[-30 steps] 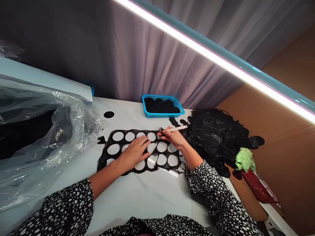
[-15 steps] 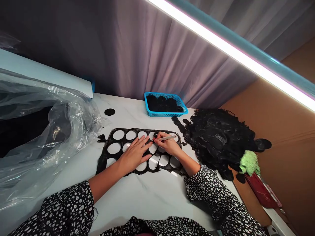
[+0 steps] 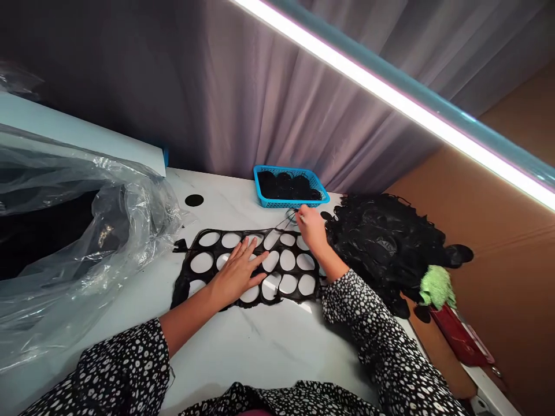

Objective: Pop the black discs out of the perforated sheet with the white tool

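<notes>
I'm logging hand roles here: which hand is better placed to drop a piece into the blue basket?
Probably the right hand: it is raised just in front of the blue plastic basket, pinching something thin. The left hand lies flat on the black sheet with round holes, farther away.

Showing two hands, left hand [image 3: 236, 274] and right hand [image 3: 311, 228], one black punched sheet [image 3: 251, 267], one blue basket [image 3: 289, 186], one clear plastic bag [image 3: 82, 231], one heap of black offcuts [image 3: 381, 242], one lone black disc [image 3: 194, 200] on the table, one green cloth [image 3: 437, 287]; counting about fifteen round holes in the sheet (several lying hidden under the left hand, so not exact)
</notes>
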A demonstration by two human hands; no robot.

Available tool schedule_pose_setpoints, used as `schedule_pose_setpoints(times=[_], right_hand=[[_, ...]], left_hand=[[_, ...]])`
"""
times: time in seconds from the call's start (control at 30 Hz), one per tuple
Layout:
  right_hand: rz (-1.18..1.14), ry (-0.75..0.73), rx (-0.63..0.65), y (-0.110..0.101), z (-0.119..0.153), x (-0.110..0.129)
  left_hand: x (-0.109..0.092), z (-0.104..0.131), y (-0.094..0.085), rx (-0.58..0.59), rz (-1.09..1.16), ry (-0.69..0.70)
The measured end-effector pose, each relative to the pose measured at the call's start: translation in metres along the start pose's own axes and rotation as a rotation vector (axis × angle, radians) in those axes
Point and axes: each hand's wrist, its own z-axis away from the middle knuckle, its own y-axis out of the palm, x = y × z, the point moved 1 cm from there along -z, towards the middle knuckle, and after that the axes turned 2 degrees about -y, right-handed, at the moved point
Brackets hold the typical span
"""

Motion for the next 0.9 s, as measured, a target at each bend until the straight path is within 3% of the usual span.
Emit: schedule_pose_setpoints(times=[0.07,0.13,0.3,0.4,0.53,0.7,0.9], right_hand=[[-0.131,0.150,-0.081,-0.003,-0.017,-0.009],[-0.367,0.236,-0.031,0.000,-0.026,-0.007],[-1.108,0.476,0.404,0.019,-0.015,0.026],[-1.305,0.528,0.615,0.025,-0.003,0.043],[-1.242,0.378,0.683,0.031,0.015,0.058],[-0.840,0.077,0.532,0.041,0.033,0.071],[-0.683,-0.045,0.463,0.041,0.035,0.075]], left_hand=[[0.000,0.000,-0.002,0.022,-0.007,0.002],[0.000,0.000,-0.005,0.032,-0.008,0.016],[0.004,0.010,-0.015,-0.061,-0.054,0.006],[0.008,0.021,-0.018,-0.093,-0.098,-0.040],[0.012,0.030,-0.015,-0.099,-0.086,-0.054],[0.015,0.031,-0.006,-0.118,-0.071,-0.042],[0.016,0.030,-0.004,-0.109,-0.065,-0.043]])
